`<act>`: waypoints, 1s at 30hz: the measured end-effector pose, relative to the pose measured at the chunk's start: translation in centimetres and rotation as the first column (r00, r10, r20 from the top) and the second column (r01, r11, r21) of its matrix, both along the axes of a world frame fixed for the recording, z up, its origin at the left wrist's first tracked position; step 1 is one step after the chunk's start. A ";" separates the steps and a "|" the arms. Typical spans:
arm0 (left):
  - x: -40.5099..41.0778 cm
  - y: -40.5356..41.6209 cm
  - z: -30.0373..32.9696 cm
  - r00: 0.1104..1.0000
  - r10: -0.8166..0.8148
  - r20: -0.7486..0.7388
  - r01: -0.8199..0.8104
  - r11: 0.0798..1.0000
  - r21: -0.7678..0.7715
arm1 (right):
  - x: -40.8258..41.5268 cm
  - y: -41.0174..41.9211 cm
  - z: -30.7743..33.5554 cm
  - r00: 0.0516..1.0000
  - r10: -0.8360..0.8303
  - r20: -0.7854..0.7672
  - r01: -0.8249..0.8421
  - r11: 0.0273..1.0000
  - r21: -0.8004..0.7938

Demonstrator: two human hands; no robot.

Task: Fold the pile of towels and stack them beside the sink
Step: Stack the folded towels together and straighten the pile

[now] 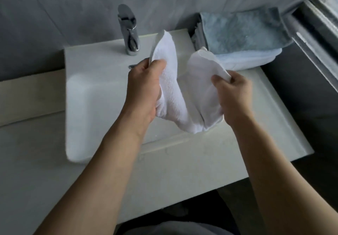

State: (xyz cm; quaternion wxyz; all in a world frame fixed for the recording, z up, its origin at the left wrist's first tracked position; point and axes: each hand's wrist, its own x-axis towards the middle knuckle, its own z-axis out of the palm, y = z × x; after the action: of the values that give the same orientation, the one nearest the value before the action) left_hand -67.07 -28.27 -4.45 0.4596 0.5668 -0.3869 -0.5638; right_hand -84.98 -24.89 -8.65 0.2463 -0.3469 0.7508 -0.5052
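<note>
White towel [181, 95] hangs mid-frame over the sink [87, 95], drooping in a U between both hands. Left hand [144, 92] clamps one end, fingers curled round it; right hand [232, 95] pinches the other. Upper right, a grey-blue towel [243, 31] lies folded on a pale towel [247, 59]. Chrome faucet [129, 31] stands behind.

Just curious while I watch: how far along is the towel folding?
Done: a grey-blue towel lies folded on a pale towel beside the sink. In hand: the left hand and right hand grip a white towel, sagging unfolded between them. Left: folding and stacking it; no other pile shows.
</note>
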 end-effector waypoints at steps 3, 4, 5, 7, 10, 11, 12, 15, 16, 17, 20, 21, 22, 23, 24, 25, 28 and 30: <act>-4.7 -1.8 0.9 0.999 -0.004 -0.044 0.002 0.999 -0.044 | -5.4 -2.0 0.8 0.998 -0.032 0.053 0.036 0.995 -0.089; -6.1 -2.5 1.1 0.998 -0.002 -0.067 -0.003 0.998 -0.066 | -7.1 -2.9 0.9 0.997 -0.024 0.080 0.034 0.992 -0.120; -7.5 -3.2 1.2 0.996 0.015 -0.083 -0.022 0.996 -0.086 | -8.7 -3.8 1.0 0.994 -0.005 0.108 0.020 0.990 -0.143; -10.1 -4.6 1.3 0.991 0.074 -0.110 -0.086 0.991 -0.107 | -11.9 -5.5 1.6 0.988 0.058 0.145 -0.030 0.981 -0.190; -14.3 -6.7 0.9 0.976 0.146 -0.162 -0.161 0.983 -0.085 | -17.1 -8.0 2.3 0.978 0.116 0.175 -0.068 0.963 -0.261; -15.7 -7.4 0.8 0.971 0.165 -0.171 -0.178 0.982 -0.066 | -18.7 -9.0 2.3 0.978 0.119 0.172 -0.069 0.960 -0.272; -17.1 -8.2 0.7 0.968 0.185 -0.171 -0.196 0.979 -0.050 | -20.2 -9.8 2.4 0.978 0.118 0.169 -0.068 0.958 -0.279; -20.9 -10.4 0.8 0.957 0.230 -0.178 -0.242 0.969 -0.043 | -24.0 -12.3 2.3 0.976 0.112 0.184 -0.050 0.949 -0.313; -22.1 -11.2 0.7 0.955 0.237 -0.177 -0.249 0.967 -0.049 | -25.0 -13.0 2.3 0.975 0.110 0.190 -0.045 0.947 -0.317; -23.3 -12.0 0.7 0.956 0.236 -0.172 -0.249 0.967 -0.061 | -25.9 -13.8 2.2 0.975 0.104 0.195 -0.039 0.949 -0.313; -26.1 -14.5 0.0 0.966 0.203 -0.162 -0.217 0.973 -0.076 | -28.4 -16.0 1.7 0.976 0.081 0.202 -0.013 0.949 -0.316; -26.7 -15.3 -0.4 0.968 0.193 -0.158 -0.207 0.976 -0.071 | -29.2 -16.8 1.4 0.976 0.075 0.206 -0.004 0.946 -0.323; -27.2 -16.0 -0.7 0.968 0.188 -0.164 -0.199 0.979 -0.053 | -30.1 -17.4 1.1 0.974 0.067 0.217 0.008 0.945 -0.328; -27.5 -16.8 -1.2 0.967 0.193 -0.166 -0.201 0.979 -0.034 | -31.0 -18.1 0.8 0.970 0.059 0.238 0.024 0.942 -0.334; -27.7 -17.5 -1.7 0.968 0.206 -0.145 -0.212 0.977 -0.023 | -31.9 -18.7 0.6 0.964 0.045 0.262 0.049 0.939 -0.341; -27.6 -18.3 -2.4 0.969 0.224 -0.109 -0.228 0.973 -0.023 | -32.8 -19.3 0.3 0.958 0.025 0.285 0.077 0.936 -0.344; -27.0 -20.5 -4.9 0.966 0.259 0.029 -0.258 0.966 -0.018 | -35.2 -21.0 -1.2 0.941 -0.044 0.337 0.158 0.934 -0.319; -26.4 -21.6 -6.8 0.957 0.200 0.210 -0.215 0.975 0.051 | -36.1 -21.9 -2.9 0.948 -0.103 0.302 0.166 0.968 -0.189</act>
State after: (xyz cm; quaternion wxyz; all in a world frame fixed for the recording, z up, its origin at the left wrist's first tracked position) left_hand -93.51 -49.89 -11.24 0.4532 0.6755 -0.3494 -0.4651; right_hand -121.12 -46.78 -11.51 0.2798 -0.2413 0.6705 -0.6433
